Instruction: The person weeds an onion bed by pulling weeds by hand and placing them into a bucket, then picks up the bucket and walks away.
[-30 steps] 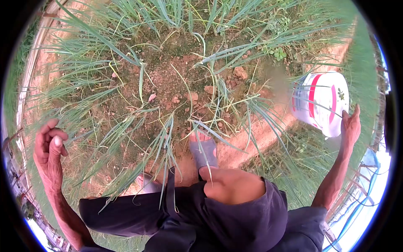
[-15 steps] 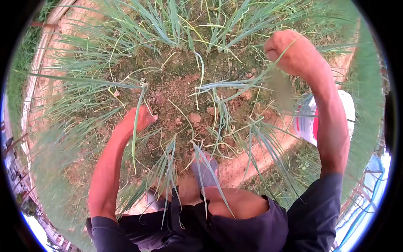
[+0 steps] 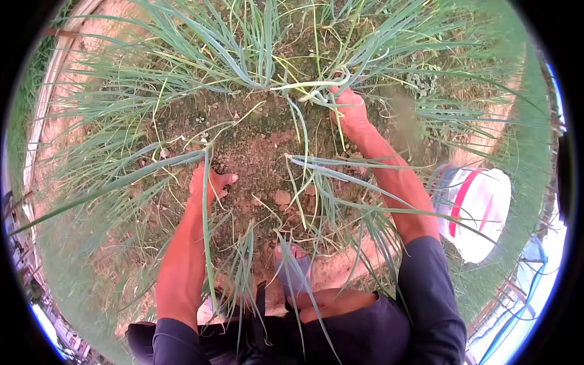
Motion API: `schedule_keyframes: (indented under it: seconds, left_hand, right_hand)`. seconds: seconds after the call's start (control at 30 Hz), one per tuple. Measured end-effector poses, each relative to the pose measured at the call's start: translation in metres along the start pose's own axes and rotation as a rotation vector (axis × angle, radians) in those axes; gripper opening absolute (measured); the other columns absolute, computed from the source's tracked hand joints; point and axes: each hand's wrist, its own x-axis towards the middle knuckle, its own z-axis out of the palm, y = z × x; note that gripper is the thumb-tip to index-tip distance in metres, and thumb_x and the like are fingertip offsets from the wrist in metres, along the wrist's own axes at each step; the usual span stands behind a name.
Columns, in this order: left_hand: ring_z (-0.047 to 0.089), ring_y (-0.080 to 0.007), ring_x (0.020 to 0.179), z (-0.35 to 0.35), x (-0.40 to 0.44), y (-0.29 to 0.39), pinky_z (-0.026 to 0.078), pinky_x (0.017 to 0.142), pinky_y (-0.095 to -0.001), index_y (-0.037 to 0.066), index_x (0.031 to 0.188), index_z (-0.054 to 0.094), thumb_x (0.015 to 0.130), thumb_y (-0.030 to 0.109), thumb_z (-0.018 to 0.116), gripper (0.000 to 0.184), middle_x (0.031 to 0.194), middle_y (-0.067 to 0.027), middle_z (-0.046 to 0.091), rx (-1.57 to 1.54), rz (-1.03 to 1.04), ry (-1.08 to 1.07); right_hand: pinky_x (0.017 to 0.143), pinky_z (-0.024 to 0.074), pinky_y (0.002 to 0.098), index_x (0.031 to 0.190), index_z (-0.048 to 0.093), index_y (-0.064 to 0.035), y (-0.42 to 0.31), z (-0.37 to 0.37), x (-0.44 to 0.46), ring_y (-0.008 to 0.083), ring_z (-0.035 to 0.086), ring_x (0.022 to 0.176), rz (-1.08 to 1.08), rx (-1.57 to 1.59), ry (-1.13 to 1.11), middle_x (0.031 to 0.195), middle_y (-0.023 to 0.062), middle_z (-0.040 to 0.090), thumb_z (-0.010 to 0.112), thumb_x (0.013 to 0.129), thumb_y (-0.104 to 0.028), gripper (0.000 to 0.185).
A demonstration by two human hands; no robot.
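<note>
My left hand (image 3: 210, 184) is low over the soil at the left of the bed, thumb sticking out and the other fingers curled. A long green onion leaf (image 3: 207, 225) crosses in front of it, and what the fingers hold, if anything, is hidden. My right hand (image 3: 351, 114) reaches to the foot of a green onion clump (image 3: 334, 83) at the upper middle. Its fingers are closed among bent leaves and yellowish stalks; I cannot make out what is between them. Between the hands, another green onion plant (image 3: 316, 165) leans right.
A white bucket (image 3: 486, 210) with a red band stands at the right. Green onions (image 3: 243, 255) grow near my foot (image 3: 293, 267), with more along the far side and left. Reddish soil (image 3: 255, 152) with small clods shows between the plants.
My right hand has come down and left from the upper right to the onion clump. My left hand has shifted slightly, its thumb now further from the fingers. The view has shifted somewhat.
</note>
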Motion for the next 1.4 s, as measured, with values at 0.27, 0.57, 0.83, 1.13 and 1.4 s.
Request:
schedule_keyframes:
  seconds: [0.27,0.57,0.83,1.13,1.4]
  left_hand:
    - [0.055,-0.0412,0.118,-0.005,-0.002,0.001,0.043,0.097,-0.0464,-0.002,0.140,0.035,0.060,0.042,0.088,0.105,0.122,-0.0299,0.057,0.084,-0.028,0.007]
    - [0.054,-0.0393,0.118,-0.022,-0.010,0.022,0.045,0.098,-0.0452,0.000,0.141,0.034,0.058,0.041,0.089,0.108,0.126,-0.0275,0.056,0.001,-0.117,-0.134]
    - [0.053,-0.0381,0.121,-0.013,0.010,0.004,0.044,0.099,-0.0440,0.000,0.142,0.033,0.058,0.038,0.089,0.108,0.129,-0.0259,0.054,0.177,-0.074,-0.106]
    - [0.056,-0.0382,0.116,-0.004,0.017,-0.006,0.047,0.095,-0.0434,0.000,0.141,0.033,0.057,0.040,0.090,0.109,0.125,-0.0247,0.058,0.257,-0.123,-0.055]
    - [0.054,-0.0392,0.118,-0.006,0.015,-0.004,0.046,0.096,-0.0443,0.003,0.143,0.031,0.056,0.046,0.089,0.113,0.126,-0.0259,0.056,0.230,-0.099,-0.073]
  right_hand:
    - [0.060,0.0546,0.0452,0.103,0.057,-0.0100,0.011,0.000,0.017,0.0361,0.065,0.073,-0.179,-0.019,-0.045,0.093,0.0181,0.061,0.056,0.082,-0.008,0.021]
    - [0.058,0.0429,0.0432,0.087,0.052,0.0005,0.000,-0.041,0.056,0.0329,0.055,0.066,-0.257,-0.053,-0.388,0.075,0.0177,0.053,0.049,0.092,-0.015,0.016]
    - [0.049,0.0494,0.0264,0.102,0.061,-0.0003,-0.035,-0.085,0.102,0.0142,0.063,0.060,0.590,1.281,-0.042,0.077,0.0109,0.066,0.055,0.087,-0.005,0.016]
    - [0.075,0.0517,0.0480,0.079,0.064,0.0004,0.000,-0.027,0.138,0.0412,0.064,0.081,0.012,0.004,-0.079,0.079,0.0231,0.065,0.059,0.078,-0.010,0.011]
    - [0.060,0.0515,0.0454,0.074,0.057,-0.0030,-0.003,-0.002,0.129,0.0375,0.064,0.070,0.010,-0.208,-0.049,0.074,0.0196,0.061,0.064,0.076,-0.010,0.010]
